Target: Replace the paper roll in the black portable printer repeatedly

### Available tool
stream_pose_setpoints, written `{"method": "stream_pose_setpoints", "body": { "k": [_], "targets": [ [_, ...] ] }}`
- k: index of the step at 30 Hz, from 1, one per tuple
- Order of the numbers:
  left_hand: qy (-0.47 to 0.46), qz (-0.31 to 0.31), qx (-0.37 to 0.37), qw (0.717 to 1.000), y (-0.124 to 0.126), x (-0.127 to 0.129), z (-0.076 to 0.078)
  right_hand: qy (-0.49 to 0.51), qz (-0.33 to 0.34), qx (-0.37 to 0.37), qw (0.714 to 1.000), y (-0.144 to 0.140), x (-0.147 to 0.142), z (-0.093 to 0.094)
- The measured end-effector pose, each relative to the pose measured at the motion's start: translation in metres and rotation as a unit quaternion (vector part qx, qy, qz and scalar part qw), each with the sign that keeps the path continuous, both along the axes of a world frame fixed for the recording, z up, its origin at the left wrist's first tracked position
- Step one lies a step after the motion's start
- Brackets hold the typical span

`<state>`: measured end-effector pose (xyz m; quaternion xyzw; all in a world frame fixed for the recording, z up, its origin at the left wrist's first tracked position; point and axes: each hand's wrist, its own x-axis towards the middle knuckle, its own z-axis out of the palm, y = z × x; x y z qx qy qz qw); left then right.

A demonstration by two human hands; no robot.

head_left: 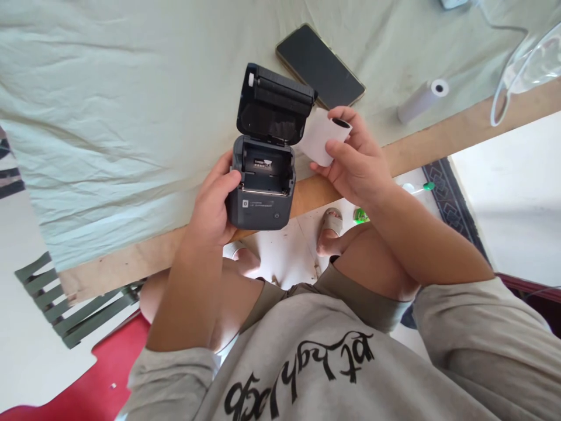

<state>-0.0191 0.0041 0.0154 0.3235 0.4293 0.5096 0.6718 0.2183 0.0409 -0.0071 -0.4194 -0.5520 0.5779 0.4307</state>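
Printer [262, 187] clamped in left hand [214, 207], lid flipped up, bay bare. Right hand [357, 161] pinches paper roll [324, 135] just right of the bay, level with the hinge. Risk: thumb-only hold lets the roll slip or unspool; skewed drop-in jams the feed.

A dark phone [320, 65] lies face up on my desk's pale green cloth [109, 117], well in from the wooden front edge; a spare paper roll [423, 99] lies near that edge; a clear plastic bag [532, 61] sits at the far right corner.
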Motion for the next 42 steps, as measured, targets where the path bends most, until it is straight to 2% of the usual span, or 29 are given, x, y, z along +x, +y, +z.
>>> {"method": "stream_pose_setpoints", "body": {
  "k": [3,5,7,13,19,23,28,39,42],
  "targets": [
    [0.004,0.007,0.006,1.000,0.003,-0.001,-0.006,0.073,-0.044,-0.064,0.994,-0.004,-0.006,0.011],
    [0.007,0.008,0.010,1.000,0.005,-0.002,-0.009,0.138,-0.070,-0.130,0.979,-0.004,-0.008,0.017],
    [0.007,0.011,0.004,1.000,0.006,-0.002,-0.011,0.177,-0.075,-0.165,0.967,-0.002,-0.009,0.020],
    [0.007,0.002,0.006,1.000,0.006,-0.001,-0.008,0.159,-0.066,-0.119,0.978,0.000,-0.013,0.023],
    [-0.005,-0.008,0.019,1.000,0.006,-0.002,-0.011,0.199,-0.080,-0.193,0.957,0.004,-0.011,0.022],
    [-0.012,-0.029,0.012,0.999,0.006,-0.001,-0.009,0.171,-0.114,-0.171,0.964,0.003,-0.015,0.024],
    [-0.007,-0.015,0.004,1.000,0.005,0.001,-0.005,0.151,-0.124,-0.197,0.961,0.000,-0.019,0.033],
    [-0.011,-0.010,0.022,1.000,0.006,0.003,-0.010,0.170,-0.091,-0.141,0.971,-0.003,-0.015,0.037],
    [-0.008,-0.007,0.016,1.000,0.006,0.002,-0.009,0.134,-0.069,-0.091,0.984,-0.002,-0.007,0.040]
  ]
}}
